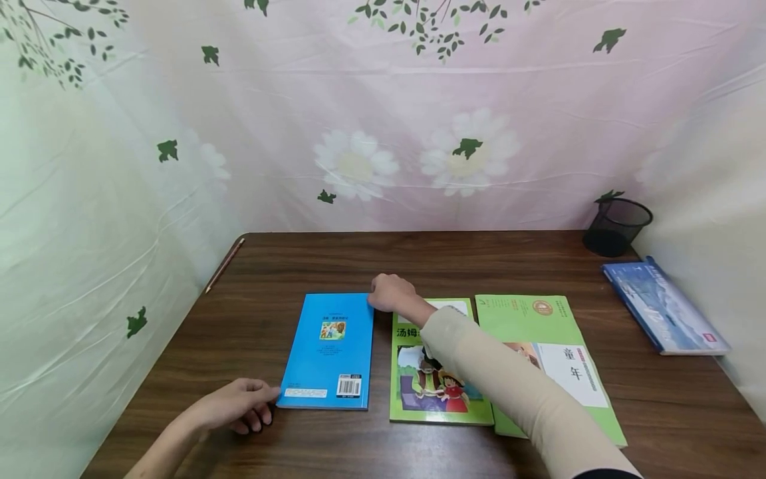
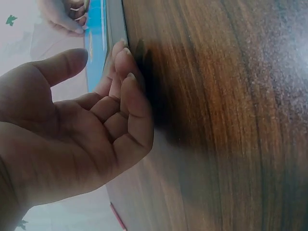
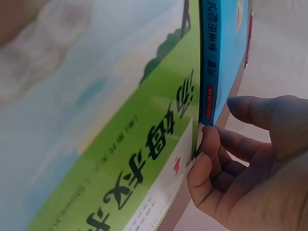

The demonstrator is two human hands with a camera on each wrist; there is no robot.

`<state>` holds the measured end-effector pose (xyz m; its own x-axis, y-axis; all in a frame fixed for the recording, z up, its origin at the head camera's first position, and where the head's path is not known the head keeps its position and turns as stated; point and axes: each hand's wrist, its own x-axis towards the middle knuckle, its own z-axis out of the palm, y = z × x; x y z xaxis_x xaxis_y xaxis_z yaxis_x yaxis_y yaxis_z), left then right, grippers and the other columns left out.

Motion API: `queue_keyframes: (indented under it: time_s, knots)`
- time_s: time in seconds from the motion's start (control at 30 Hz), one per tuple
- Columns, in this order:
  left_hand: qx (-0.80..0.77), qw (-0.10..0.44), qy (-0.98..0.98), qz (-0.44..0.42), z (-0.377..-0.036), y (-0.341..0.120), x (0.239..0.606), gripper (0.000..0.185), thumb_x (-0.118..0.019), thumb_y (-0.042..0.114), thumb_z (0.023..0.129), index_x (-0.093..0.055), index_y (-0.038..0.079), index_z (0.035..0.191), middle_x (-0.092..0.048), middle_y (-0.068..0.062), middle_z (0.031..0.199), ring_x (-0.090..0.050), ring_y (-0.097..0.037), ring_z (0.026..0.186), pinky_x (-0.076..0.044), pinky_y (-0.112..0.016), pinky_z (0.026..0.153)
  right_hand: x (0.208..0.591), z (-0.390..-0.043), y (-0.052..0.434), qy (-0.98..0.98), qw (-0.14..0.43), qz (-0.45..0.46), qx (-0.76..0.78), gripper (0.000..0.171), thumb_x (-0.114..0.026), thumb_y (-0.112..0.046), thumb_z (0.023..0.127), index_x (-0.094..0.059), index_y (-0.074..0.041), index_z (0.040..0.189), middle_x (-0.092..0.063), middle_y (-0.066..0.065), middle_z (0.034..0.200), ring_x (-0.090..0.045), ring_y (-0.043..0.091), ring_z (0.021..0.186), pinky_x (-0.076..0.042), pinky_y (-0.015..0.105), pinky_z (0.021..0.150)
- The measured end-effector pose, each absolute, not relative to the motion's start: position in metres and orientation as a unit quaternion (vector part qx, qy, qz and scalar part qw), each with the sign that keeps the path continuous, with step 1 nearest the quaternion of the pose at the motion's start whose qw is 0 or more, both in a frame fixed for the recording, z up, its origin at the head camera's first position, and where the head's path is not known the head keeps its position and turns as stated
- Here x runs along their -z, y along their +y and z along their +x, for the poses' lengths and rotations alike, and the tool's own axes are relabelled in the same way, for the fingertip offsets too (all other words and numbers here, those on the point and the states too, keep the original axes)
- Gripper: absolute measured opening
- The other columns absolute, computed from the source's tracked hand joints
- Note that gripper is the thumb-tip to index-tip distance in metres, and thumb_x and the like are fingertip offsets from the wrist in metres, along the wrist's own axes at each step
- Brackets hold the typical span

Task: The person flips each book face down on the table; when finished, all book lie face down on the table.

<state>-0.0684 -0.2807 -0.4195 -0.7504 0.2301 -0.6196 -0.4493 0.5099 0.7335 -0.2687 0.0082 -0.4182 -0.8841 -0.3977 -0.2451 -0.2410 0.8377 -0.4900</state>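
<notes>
A blue book (image 1: 328,352) lies on the table with its barcode side up. My left hand (image 1: 236,404) is at its lower left corner, with its fingers loosely bent. In the left wrist view, the fingertips of the left hand (image 2: 96,115) meet the book's edge and the thumb stands apart from them. At the upper right corner, my right hand (image 1: 391,294) pinches the book. The right wrist view shows the right hand's thumb (image 3: 250,110) by the cover and curled fingers at the end of the spine (image 3: 210,67).
Right of the blue book lies a green-edged picture-cover book (image 1: 439,416), partly under my right sleeve (image 1: 509,372). Beside it is a larger green book (image 1: 520,313). Farther right are a blue-and-white book (image 1: 664,306) and a black mesh pen holder (image 1: 616,226). A pencil (image 1: 225,266) lies along the left edge.
</notes>
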Motion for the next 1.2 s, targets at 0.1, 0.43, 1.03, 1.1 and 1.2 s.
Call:
queue_keyframes:
  time_s: [0.1,0.43,1.03,1.1,1.2]
  knots:
    - [-0.489,0.355,0.794,-0.063,-0.0673,-0.279,0.42,0.04,-0.05,0.041,0.104,-0.063,0.004,0.093,-0.063,0.001,0.075,-0.056,-0.01,0.063,-0.045,-0.024,0.056,0.42,-0.2689,0.0075,0.945,0.169,-0.172,0.221,0.022,-0.056,-0.017,0.097,-0.072,-0.007,0.107,-0.042,-0.003,0.055,-0.031,0.011,0.046,-0.023,0.025,0.044]
    - [-0.471,0.357,0.805,-0.05,-0.0666,-0.2763,0.423,0.043,-0.048,0.039,0.106,-0.067,0.002,0.093,-0.061,0.003,0.069,-0.054,-0.008,0.058,-0.042,-0.024,0.054,0.4195,-0.2678,0.0082,0.946,0.17,-0.175,0.215,0.017,-0.058,-0.017,0.096,-0.072,-0.009,0.103,-0.043,-0.004,0.053,-0.034,0.012,0.047,-0.024,0.026,0.045]
    - [-0.472,0.357,0.803,-0.067,-0.0682,-0.2757,0.4204,0.044,-0.049,0.04,0.104,-0.069,0.003,0.091,-0.062,0.005,0.069,-0.057,-0.007,0.06,-0.046,-0.024,0.058,0.4212,-0.2684,0.0082,0.948,0.162,-0.177,0.211,0.013,-0.06,-0.019,0.096,-0.07,-0.01,0.098,-0.045,-0.003,0.053,-0.04,0.012,0.05,-0.028,0.026,0.046]
    - [-0.474,0.357,0.802,-0.069,-0.0684,-0.276,0.4205,0.044,-0.049,0.04,0.104,-0.069,0.003,0.091,-0.062,0.005,0.069,-0.057,-0.007,0.06,-0.046,-0.024,0.058,0.4213,-0.2682,0.0082,0.948,0.162,-0.177,0.211,0.013,-0.06,-0.02,0.096,-0.069,-0.01,0.098,-0.045,-0.003,0.054,-0.041,0.012,0.05,-0.028,0.026,0.046]
    - [-0.478,0.358,0.799,-0.069,-0.0686,-0.2765,0.4207,0.044,-0.049,0.04,0.104,-0.069,0.003,0.09,-0.063,0.005,0.069,-0.057,-0.007,0.06,-0.046,-0.024,0.058,0.4215,-0.268,0.0082,0.947,0.163,-0.178,0.21,0.014,-0.06,-0.02,0.097,-0.07,-0.01,0.101,-0.046,-0.003,0.055,-0.041,0.013,0.05,-0.028,0.026,0.046]
